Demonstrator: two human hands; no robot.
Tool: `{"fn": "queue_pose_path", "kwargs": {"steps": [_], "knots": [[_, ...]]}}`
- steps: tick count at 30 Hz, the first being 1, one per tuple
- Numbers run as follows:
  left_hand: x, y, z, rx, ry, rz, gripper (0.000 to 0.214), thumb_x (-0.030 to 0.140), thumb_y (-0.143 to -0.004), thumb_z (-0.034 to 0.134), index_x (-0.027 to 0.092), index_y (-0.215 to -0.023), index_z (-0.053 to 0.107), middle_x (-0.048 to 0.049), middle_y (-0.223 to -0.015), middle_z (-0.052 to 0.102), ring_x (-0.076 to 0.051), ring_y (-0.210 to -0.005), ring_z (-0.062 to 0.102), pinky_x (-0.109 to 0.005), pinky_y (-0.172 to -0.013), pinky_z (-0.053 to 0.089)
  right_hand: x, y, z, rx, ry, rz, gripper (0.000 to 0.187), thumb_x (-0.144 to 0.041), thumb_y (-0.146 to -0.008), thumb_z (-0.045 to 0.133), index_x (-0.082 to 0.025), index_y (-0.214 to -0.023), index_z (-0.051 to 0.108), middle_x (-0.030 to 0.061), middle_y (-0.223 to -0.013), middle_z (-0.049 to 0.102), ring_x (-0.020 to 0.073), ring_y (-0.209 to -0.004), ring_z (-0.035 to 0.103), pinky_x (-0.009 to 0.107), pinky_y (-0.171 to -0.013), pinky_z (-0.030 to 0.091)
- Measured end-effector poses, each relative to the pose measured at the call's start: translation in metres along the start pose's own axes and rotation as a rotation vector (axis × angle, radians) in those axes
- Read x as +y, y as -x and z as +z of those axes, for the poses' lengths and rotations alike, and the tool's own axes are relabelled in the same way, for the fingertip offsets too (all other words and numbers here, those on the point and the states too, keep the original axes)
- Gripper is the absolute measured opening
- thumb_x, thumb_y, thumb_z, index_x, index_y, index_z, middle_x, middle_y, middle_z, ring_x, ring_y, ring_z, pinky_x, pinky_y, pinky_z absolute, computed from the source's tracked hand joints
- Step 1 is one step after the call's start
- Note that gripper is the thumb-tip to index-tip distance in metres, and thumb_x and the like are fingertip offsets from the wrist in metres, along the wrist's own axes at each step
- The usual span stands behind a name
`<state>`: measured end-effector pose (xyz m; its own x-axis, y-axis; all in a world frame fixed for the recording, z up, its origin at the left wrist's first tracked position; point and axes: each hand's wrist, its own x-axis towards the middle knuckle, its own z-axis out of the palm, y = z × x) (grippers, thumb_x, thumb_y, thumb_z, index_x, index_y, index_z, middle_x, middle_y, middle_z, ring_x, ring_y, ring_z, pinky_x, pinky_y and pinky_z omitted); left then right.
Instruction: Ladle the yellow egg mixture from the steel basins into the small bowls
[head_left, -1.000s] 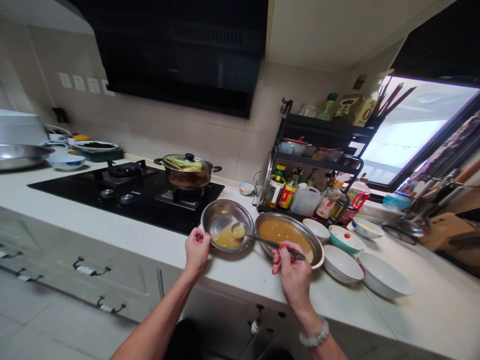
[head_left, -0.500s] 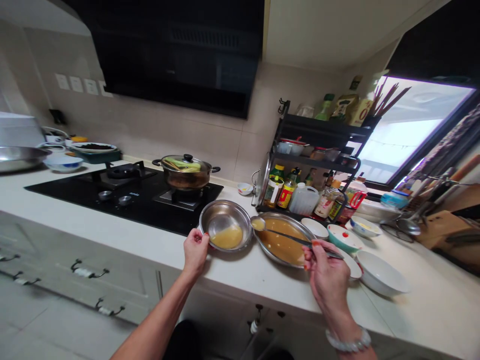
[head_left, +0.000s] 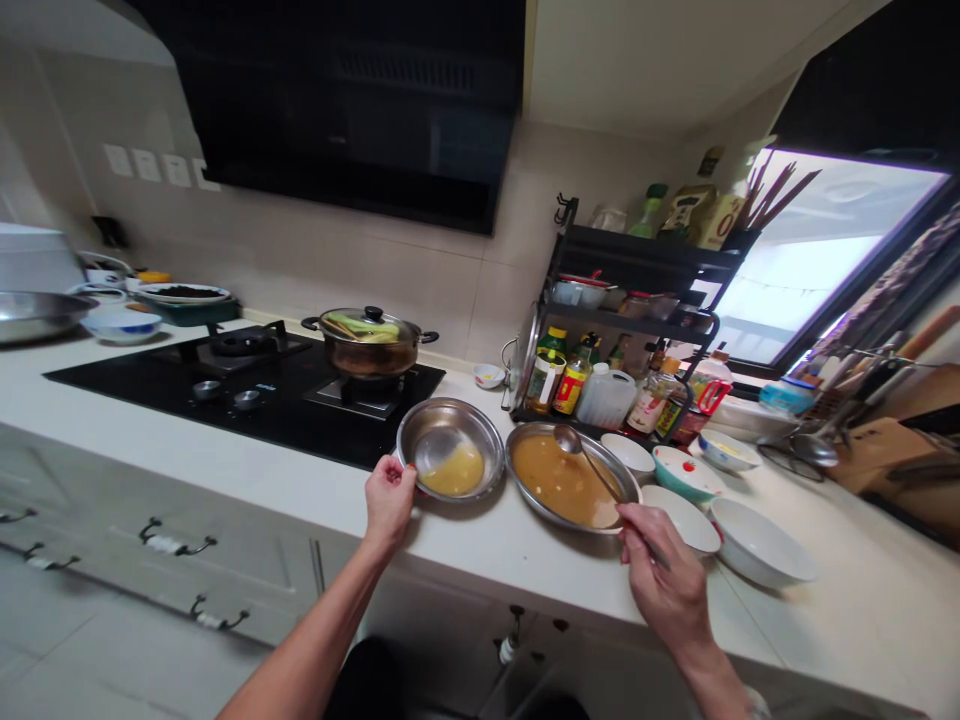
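My left hand (head_left: 390, 498) pinches the near left rim of a round steel bowl (head_left: 431, 430), tilted a little, with a pool of yellowish liquid (head_left: 459, 470) inside. Just right of it a wider steel basin (head_left: 536, 508) holds brown, cloudy liquid (head_left: 559, 480) with small pale bits. My right hand (head_left: 667, 565) is closed around the handle of a ladle (head_left: 568, 438). The ladle's bowl, its rounded underside partly showing, is over the far side of the brown liquid; I cannot tell whether it touches the surface.
A lidded pot (head_left: 371, 350) stands on the black gas hob (head_left: 225, 395). Several bowls, one of them large and white (head_left: 765, 545), crowd the counter right of the basin. Behind them rises a black rack (head_left: 630, 325) with sauce bottles. A small dish (head_left: 488, 376) sits near the wall.
The ladle has moved right, from between the two steel vessels to over the basin, and its bowl has turned over. My right hand has shifted slightly downward. My left hand stays on the rim.
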<state>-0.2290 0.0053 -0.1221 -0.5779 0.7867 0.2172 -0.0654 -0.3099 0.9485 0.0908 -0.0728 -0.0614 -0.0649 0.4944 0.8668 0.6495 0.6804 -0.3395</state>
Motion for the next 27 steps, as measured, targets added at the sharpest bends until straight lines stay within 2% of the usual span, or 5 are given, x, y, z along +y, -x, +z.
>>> {"fn": "queue_pose_path", "kwargs": {"steps": [6,13,16,20,27], "knots": [[-0.003,-0.001,0.0,0.003,-0.002,0.017,0.019,0.029,-0.064,0.06,0.021,-0.06,0.043,0.0087,-0.05,0.042,-0.008,-0.045,0.04,-0.018,-0.042,0.035,-0.029,0.005,0.045,0.014,-0.321,0.168,0.023,-0.014,-0.093,0.049,-0.024,-0.109,0.061,-0.0002,-0.079,0.057,0.0085,-0.05,0.056,0.021,-0.042,0.05],[-0.002,-0.001,0.001,0.011,-0.016,0.03,0.018,0.028,-0.064,0.059,0.022,-0.058,0.042,0.0086,-0.049,0.041,-0.008,-0.044,0.04,-0.018,-0.042,0.034,-0.034,0.013,0.093,-0.09,-0.341,0.248,0.016,-0.024,-0.093,0.05,-0.021,-0.103,0.062,-0.0002,-0.077,0.06,0.0062,-0.042,0.053,0.02,-0.041,0.049],[-0.003,-0.001,0.001,0.006,-0.006,0.036,0.019,0.028,-0.064,0.059,0.022,-0.059,0.042,0.0086,-0.05,0.04,-0.008,-0.045,0.039,-0.018,-0.043,0.034,-0.034,0.011,0.098,-0.064,-0.425,0.433,0.017,-0.034,-0.092,0.053,-0.02,-0.099,0.06,-0.0042,-0.062,0.057,0.0074,-0.038,0.052,0.02,-0.04,0.048],[-0.005,-0.001,0.0,0.008,-0.028,0.035,0.019,0.029,-0.064,0.059,0.022,-0.059,0.043,0.0087,-0.05,0.04,-0.008,-0.045,0.038,-0.018,-0.043,0.034,-0.038,0.001,0.095,0.062,-0.565,0.644,0.029,-0.047,-0.085,0.06,-0.019,-0.092,0.056,-0.0061,-0.052,0.055,0.0088,-0.034,0.05,0.02,-0.036,0.046],[-0.004,-0.001,0.0,0.001,-0.021,0.027,0.019,0.028,-0.065,0.059,0.022,-0.06,0.042,0.0086,-0.051,0.04,-0.008,-0.045,0.038,-0.019,-0.043,0.036,-0.039,-0.009,0.086,0.159,-0.653,0.749,0.035,-0.048,-0.079,0.067,-0.018,-0.091,0.055,-0.004,-0.053,0.059,0.0099,-0.037,0.053,0.019,-0.034,0.043]]}}
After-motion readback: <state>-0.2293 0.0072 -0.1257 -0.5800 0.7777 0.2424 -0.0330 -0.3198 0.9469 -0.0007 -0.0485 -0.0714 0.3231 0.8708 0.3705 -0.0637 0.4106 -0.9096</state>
